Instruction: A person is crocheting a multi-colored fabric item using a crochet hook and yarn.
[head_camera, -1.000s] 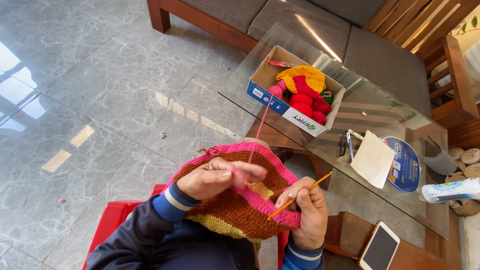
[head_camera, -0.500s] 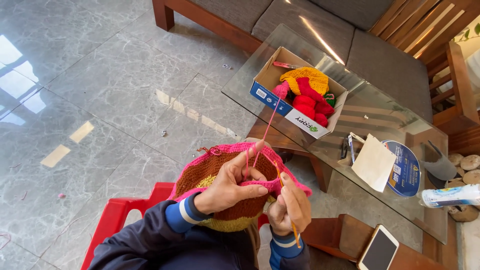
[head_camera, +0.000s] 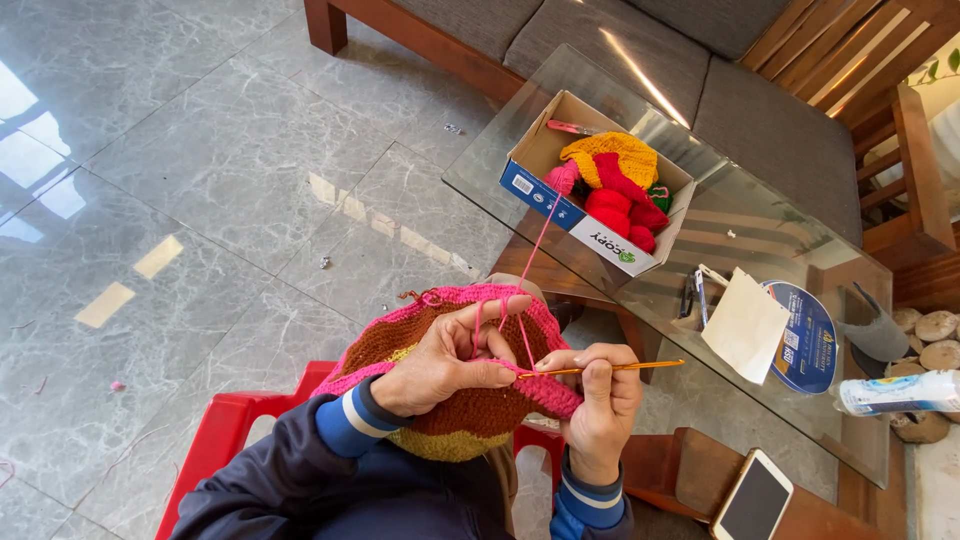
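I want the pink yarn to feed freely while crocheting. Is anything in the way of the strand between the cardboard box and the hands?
Nothing visible blocks it. The pink yarn strand runs from the cardboard box on the glass table straight down to the left hand, crossing only open air beyond the table edge.

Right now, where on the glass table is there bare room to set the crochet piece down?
The glass table is bare along its left edge beside the cardboard box, and between the box and the white paper bag. Around the bag, blue disc and white tube it is crowded.
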